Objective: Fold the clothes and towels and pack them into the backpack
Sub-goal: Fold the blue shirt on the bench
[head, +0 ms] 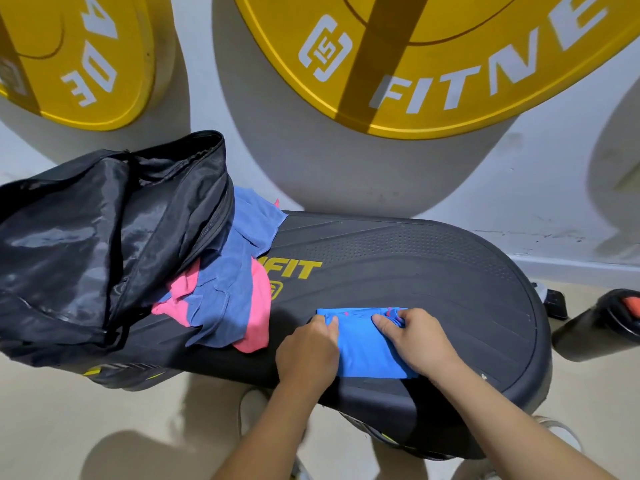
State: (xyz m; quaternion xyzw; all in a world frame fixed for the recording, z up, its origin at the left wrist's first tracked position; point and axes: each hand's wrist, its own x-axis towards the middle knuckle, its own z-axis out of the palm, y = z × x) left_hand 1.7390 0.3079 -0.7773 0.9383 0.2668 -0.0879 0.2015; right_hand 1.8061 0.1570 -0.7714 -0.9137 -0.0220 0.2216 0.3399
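While the blue garment [363, 348] lies on the platform [433, 271] right of the backpack [86, 237], its 2 side edges are pinched by left hand [308, 348] and right hand [419, 341]; corners should be squared first.

Backpack [104, 244] at the bench's [433, 271] left end — loose clothes [225, 289] just right of it, folded cloth [367, 344] near front.

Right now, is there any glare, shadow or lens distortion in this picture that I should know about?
Head view: soft glare streaks the shiny lining of the open black backpack; the big yellow weight plate throws a broad grey shadow on the white wall; wide-angle distortion bows the black fitness platform; the folded blue cloth is sharp and evenly lit.
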